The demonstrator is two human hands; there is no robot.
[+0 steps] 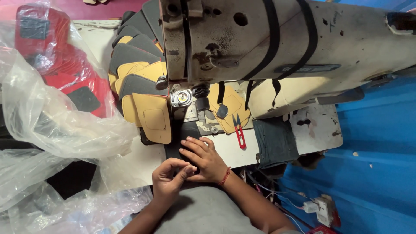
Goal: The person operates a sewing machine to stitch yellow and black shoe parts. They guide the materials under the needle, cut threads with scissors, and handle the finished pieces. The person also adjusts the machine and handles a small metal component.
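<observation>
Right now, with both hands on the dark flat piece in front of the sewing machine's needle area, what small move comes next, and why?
Probably slide the dark flat piece forward under the presser foot. The right hand lies flat on it, the left hand pinches its near edge, and its far end lies just short of the foot.

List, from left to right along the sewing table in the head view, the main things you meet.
Clear crumpled plastic sheeting → fanned stack of yellow and grey cut pieces → small round machine lamp → red-handled thread snips → dark grey cloth patch → blue floor.
</observation>
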